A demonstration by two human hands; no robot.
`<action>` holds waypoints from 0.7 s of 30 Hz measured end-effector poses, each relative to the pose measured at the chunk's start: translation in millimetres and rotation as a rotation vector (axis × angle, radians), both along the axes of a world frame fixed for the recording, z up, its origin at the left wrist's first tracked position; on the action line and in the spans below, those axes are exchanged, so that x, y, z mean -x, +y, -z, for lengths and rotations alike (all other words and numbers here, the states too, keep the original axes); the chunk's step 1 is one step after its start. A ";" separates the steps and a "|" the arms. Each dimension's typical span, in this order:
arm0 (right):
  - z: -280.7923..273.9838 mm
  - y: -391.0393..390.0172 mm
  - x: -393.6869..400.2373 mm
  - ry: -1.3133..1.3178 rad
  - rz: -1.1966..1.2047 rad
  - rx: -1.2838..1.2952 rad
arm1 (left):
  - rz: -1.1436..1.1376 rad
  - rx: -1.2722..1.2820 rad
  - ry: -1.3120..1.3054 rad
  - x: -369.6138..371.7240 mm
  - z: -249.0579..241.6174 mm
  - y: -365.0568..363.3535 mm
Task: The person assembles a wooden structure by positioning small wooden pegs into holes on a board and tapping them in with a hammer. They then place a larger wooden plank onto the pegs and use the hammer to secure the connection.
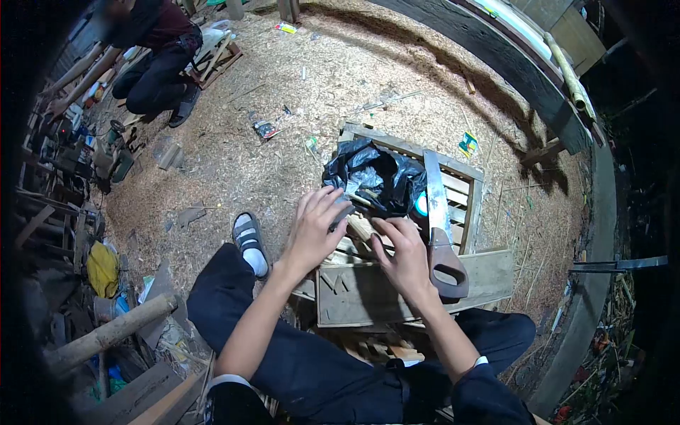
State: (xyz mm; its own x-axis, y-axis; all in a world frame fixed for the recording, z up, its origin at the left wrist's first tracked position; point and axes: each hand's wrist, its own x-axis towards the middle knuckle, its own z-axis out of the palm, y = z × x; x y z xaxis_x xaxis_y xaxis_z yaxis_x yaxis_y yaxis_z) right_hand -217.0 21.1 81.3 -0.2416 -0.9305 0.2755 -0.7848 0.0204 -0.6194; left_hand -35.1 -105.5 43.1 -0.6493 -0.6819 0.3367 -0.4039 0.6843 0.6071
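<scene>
My left hand (315, 225) is closed on a small dark grey block (341, 214), whose kind I cannot make out. My right hand (407, 249) grips a short pale piece of wood (362, 227) between thumb and fingers. Both hands are close together over a slatted wooden crate (476, 212). Just beyond them, a black plastic bag (407, 170) lies open on the crate with crumpled material inside. To the right of my right hand, a handsaw (440, 230) lies across the crate with its brown handle towards me. Beneath my wrists is a wide board (368, 301).
A blue-and-white round object (421, 204) sits beside the bag. Wood shavings cover the ground (255, 170). At the upper left another person (159, 71) crouches near tools and clutter. A thick pole (113, 333) lies at the lower left, and a heavy beam (496, 64) crosses the upper right.
</scene>
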 end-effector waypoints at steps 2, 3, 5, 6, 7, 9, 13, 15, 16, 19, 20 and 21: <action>2.9 -21.9 7.9 0.002 -0.086 0.007 | 0.019 0.019 -0.049 5.0 3.0 -0.3; 2.8 -35.0 10.8 0.024 -0.105 0.042 | 0.051 0.016 -0.086 6.5 2.6 -2.2; 19.2 -64.2 20.3 0.051 -0.146 0.106 | 0.055 0.031 -0.089 13.7 1.3 -5.5; 27.7 -78.5 25.0 0.054 -0.155 0.106 | 0.062 0.039 -0.095 17.1 1.1 -8.2; 36.9 -92.7 31.5 0.054 -0.157 0.113 | 0.081 0.043 -0.110 18.8 3.4 -11.8; 50.4 -117.7 42.1 0.213 -0.151 0.048 | 0.072 0.042 -0.147 23.7 9.2 -16.8; 67.3 -131.9 45.8 0.251 -0.051 -0.067 | 0.080 0.036 -0.222 34.9 14.9 -21.1; 68.2 -130.5 47.2 0.210 -0.012 -0.081 | 0.077 0.039 -0.242 41.4 16.0 -23.5; 66.2 -130.6 46.7 0.165 0.022 -0.098 | 0.079 0.039 -0.242 43.3 15.3 -24.6; 61.8 -134.1 44.0 0.227 0.053 -0.167 | 0.078 -0.015 -0.276 47.8 11.9 -26.4; 59.9 -135.0 43.6 0.271 0.054 -0.198 | 0.078 -0.018 -0.296 49.2 10.3 -26.5; 58.6 -135.8 44.9 0.271 0.056 -0.198 | 0.077 -0.020 -0.315 50.4 9.5 -26.4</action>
